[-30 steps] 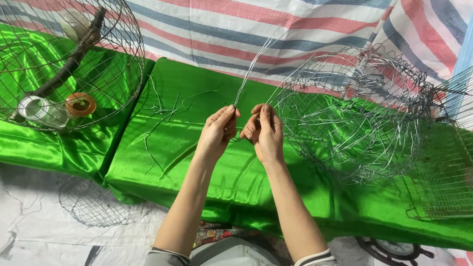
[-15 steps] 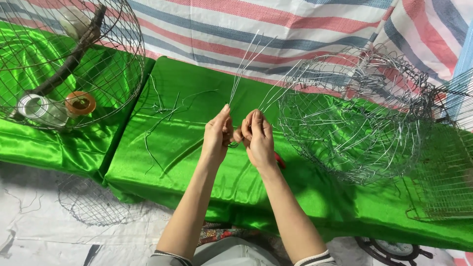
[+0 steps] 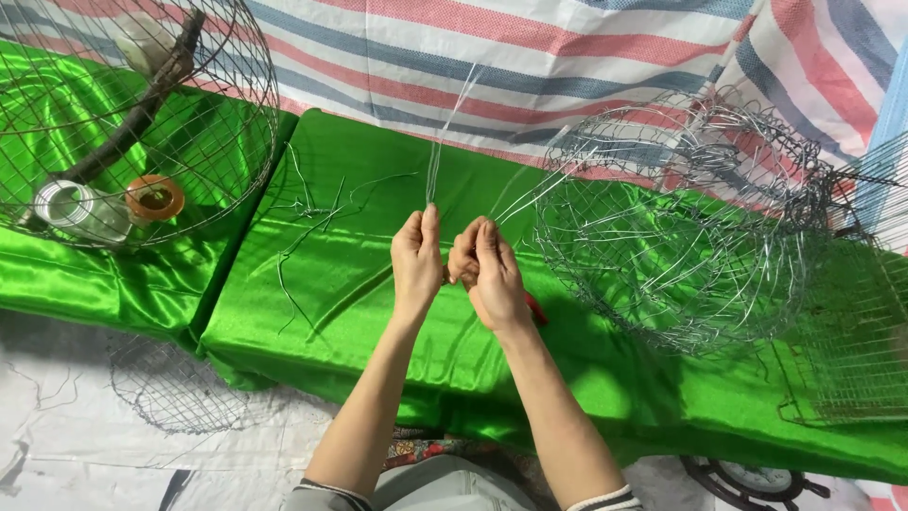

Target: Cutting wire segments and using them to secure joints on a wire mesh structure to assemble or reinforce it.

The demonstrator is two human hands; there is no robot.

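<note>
Left hand (image 3: 417, 263) pinches upright wire strands (image 3: 437, 161); right hand (image 3: 487, 270), now closer beside it than before, grips same strands' base. Wire basket (image 3: 672, 227) right of hands, on green cloth (image 3: 359, 312).

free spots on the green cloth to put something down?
Bare green cloth lies along the near edge below the hands, between right hand and wire basket. Another patch sits beyond the left hand, toward the striped sheet. Crowded: loose wires left, round cage far left.
</note>
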